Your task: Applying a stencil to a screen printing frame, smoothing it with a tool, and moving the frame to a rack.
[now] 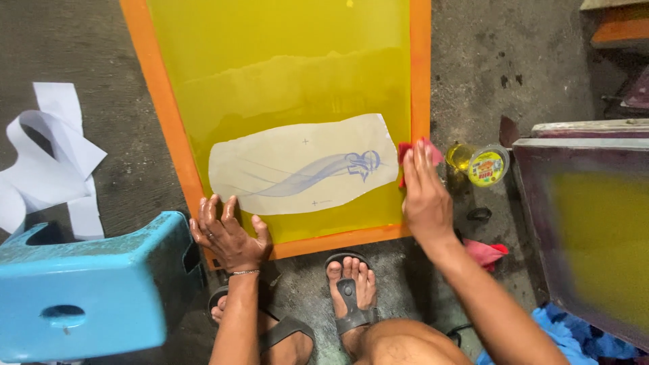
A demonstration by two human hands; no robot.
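In the head view, a large screen-printing frame (422, 81) with an orange border and yellow mesh is being seen lying on the concrete floor (514, 61), its long axis running away from the person and tilted slightly to the left. Near its lower end, a pale stencil sheet (270, 176) bearing a bluish swirl design is lying across the mesh, with its long axis running left to right, between the two hands.

The left hand (228, 233) is being pressed flat on the frame's lower left corner, fingers spread and released, nothing being grasped; its fingertips are just touching the lower left edge of the stencil sheet. The right hand (426, 196) is being held against the frame's right border, just beside the sheet's right end, and is therefore the nearer one to the printed swirl. Its fingers are lying extended and close together over a red rag (405, 152), which is being pressed against the orange border rather than clenched.

Just to the right of that hand, a small container of yellow liquid (478, 162) is lying on the floor. A blue plastic stool (88, 290) is standing to the left, and a second frame (588, 230) is being seen at the right edge.
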